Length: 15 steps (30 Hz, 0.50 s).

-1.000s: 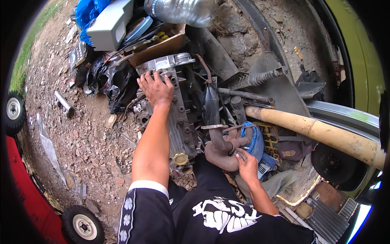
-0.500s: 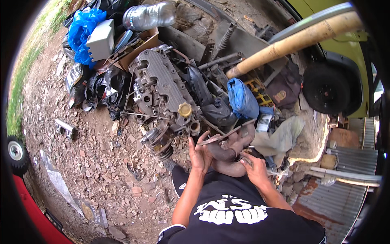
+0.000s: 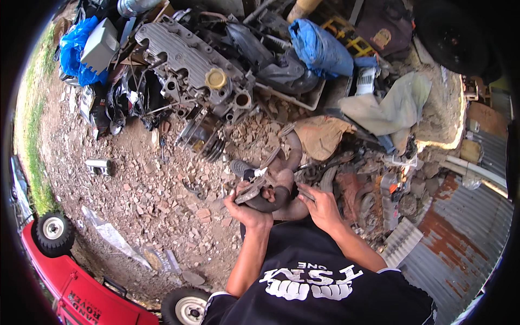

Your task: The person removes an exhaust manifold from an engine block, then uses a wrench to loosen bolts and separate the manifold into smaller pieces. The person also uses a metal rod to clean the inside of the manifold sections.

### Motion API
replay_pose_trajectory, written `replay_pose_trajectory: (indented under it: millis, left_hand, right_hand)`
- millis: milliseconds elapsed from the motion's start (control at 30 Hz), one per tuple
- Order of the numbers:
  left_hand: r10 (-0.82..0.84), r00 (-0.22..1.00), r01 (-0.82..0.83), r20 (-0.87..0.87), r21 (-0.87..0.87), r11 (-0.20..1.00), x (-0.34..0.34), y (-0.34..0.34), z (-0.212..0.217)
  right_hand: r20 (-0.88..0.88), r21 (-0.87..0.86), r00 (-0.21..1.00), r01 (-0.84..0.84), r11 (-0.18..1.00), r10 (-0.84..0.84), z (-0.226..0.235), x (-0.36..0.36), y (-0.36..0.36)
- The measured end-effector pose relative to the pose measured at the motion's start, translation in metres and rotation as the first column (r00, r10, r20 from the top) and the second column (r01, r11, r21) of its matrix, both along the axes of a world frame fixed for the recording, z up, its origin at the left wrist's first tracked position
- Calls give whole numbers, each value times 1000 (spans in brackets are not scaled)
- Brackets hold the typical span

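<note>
A brown, rusty exhaust manifold [image 3: 281,177] with curved pipes and flat flanges is held in front of my body. My left hand [image 3: 250,213] wraps around its near-left flange, fingers curled over the metal. Close to the lower pipe on the other side is my right hand [image 3: 323,209]. Its thumb and fingers are pinched together around a thin, greyish piece that is too small to name. Beyond the manifold stands a dirty engine [image 3: 189,51] with a ribbed cover and a yellowish oil cap [image 3: 215,79].
Broken stones and tile bits cover the ground. A blue cloth bundle [image 3: 320,47], a greenish cloth [image 3: 387,103] and a brown sack [image 3: 320,135] lie right of the engine. A metal cylinder [image 3: 99,166] rests at left. Corrugated sheets [image 3: 460,222] stand at right, a red vehicle [image 3: 86,292] lower left.
My view has swung lower. The manifold has turned, its flange now pointing toward the lower left, and my left hand has gone from open fingers beside it to a grip on the flange.
</note>
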State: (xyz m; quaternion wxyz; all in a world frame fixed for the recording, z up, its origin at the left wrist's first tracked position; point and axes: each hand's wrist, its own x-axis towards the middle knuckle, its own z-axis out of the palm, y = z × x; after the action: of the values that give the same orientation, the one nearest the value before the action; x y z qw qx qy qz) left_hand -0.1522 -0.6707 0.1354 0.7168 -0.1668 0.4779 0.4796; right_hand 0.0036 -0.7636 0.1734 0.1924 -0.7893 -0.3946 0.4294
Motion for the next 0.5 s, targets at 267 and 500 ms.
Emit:
replay_pose_trajectory:
  millis: [267,500]
  left_hand:
    - [-233,909,175,-345,-193,966,-11,-64,-148]
    - [-313,861,287,-401,-126,950,-23,-101,-291]
  right_hand:
    - [-177,10,967,189,982,-185,-189,-28,-82]
    - [-175,-15,929,330,944,-327,-347,-58,-130]
